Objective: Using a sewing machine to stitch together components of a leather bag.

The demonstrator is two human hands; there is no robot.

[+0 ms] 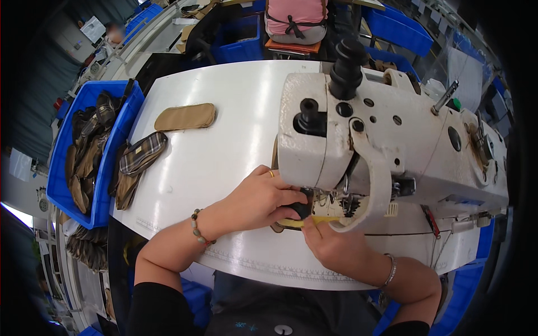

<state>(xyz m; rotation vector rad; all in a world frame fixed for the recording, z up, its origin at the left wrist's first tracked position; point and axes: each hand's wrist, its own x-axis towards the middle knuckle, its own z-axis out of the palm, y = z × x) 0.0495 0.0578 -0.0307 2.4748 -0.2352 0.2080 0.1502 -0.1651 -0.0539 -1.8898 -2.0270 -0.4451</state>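
Note:
A white industrial sewing machine (pixel 358 134) stands over the right half of the white table. Close to its needle area, my left hand (pixel 263 199) has its fingers closed on a small dark fabric piece (pixel 303 208). Just to the right, my right hand (pixel 339 246) presses its fingertips at a yellow strip (pixel 322 219) along the work's near edge. Part of this hand is behind the machine's curved white guard (pixel 378 185), so I cannot make out its full grip. Brown material shows under and beside my left hand.
At far left, a blue bin (pixel 56 168) holds plaid and brown pieces. A plaid pouch (pixel 143 152) overlaps the table (pixel 224 112) edge beside it. Stacked tan oval panels (pixel 185 116) lie further back. Red-handled scissors or snips (pixel 431 223) sit right. A person in pink (pixel 295 17) sits beyond.

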